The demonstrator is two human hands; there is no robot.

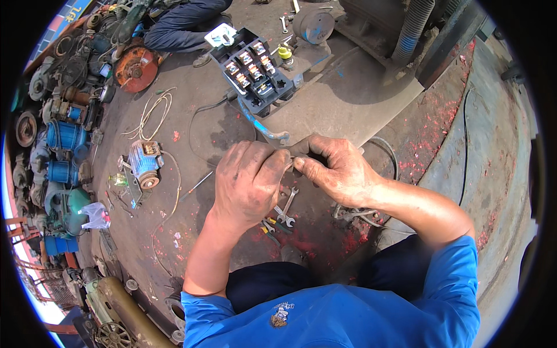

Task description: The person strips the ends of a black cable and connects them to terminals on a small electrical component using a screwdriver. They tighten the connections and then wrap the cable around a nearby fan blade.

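Observation:
My left hand (246, 180) and my right hand (342, 171) meet in front of me, thumbs and fingertips pinched together. Between them is something small that I cannot make out; the fingers mostly hide it. Just beyond the hands sits a black electrical switch block (255, 72) with rows of copper-coloured contacts, tilted. A blue curved metal bar (258, 122) runs from it toward my fingers. Beneath the hands, open-ended wrenches (286, 213) lie on the floor beside yellow-and-dark handled tools (269, 225).
To the left stands a small blue electric motor (144, 162) with its cable, near a coiled pale wire (154, 116). Piled motors and parts (67, 136) line the left side. Another person's leg (180, 26) shows at the top. A metal cylinder (313, 26) lies beyond the block.

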